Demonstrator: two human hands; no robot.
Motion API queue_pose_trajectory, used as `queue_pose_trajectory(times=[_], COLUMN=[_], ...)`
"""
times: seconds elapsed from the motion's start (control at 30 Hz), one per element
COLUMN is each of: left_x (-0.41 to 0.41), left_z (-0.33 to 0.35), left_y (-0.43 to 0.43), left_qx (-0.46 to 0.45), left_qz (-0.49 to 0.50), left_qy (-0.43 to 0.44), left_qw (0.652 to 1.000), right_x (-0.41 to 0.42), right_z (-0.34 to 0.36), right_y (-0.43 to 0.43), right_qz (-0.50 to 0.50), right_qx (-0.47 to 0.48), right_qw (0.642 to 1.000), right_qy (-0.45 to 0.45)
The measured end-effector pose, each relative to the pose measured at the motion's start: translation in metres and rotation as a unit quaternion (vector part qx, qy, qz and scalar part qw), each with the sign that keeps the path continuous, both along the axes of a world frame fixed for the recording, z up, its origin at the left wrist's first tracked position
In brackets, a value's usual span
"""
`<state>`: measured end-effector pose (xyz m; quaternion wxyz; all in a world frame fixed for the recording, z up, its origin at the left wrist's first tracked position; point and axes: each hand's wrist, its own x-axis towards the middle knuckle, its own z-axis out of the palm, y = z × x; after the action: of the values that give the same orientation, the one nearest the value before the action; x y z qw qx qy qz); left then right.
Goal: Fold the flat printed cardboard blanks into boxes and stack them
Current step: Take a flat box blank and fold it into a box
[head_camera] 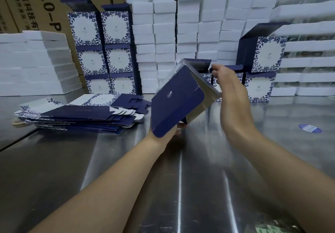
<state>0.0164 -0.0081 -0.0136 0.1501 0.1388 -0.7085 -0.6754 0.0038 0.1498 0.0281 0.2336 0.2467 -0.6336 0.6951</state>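
Half-folded box point(178, 95) at frame centre: light, thin card, creases easily. Left hand point(169, 133) clamped on bottom edge; right hand point(229, 87) pinching top flap. Hold by folds, not panels.

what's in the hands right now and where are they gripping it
A half-folded blue box, tilted above the table. The left hand grips its near bottom end; the right hand pinches a flap at its far top end.

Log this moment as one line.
step: folding | left hand: holds box | right hand: at flap | blanks: left on table
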Motion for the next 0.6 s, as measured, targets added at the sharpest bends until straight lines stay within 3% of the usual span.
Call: queue_pose_trajectory(times=[0.13,0.33,0.6], left_x=[0.003,0.01,0.019], left_z=[-0.005,0.008,0.027], left_y=[-0.005,-0.004,0.001], left_qx=[-0.015,0.057,0.03], left_qz=[0.016,0.019,-0.032], left_qy=[0.028,0.026,-0.014], left_qw=[0.999,0.998,0.999], right_x=[-0.004,-0.009,-0.01], right_z=[-0.007,-0.007,-0.01], right_y=[0.002,0.008,0.004], right_qz=[-0.02,-0.014,-0.017], right_qx=[0.107,0.105,0.124], right_qw=[0.994,0.994,0.992], right_qy=[0.03,0.015,-0.002])
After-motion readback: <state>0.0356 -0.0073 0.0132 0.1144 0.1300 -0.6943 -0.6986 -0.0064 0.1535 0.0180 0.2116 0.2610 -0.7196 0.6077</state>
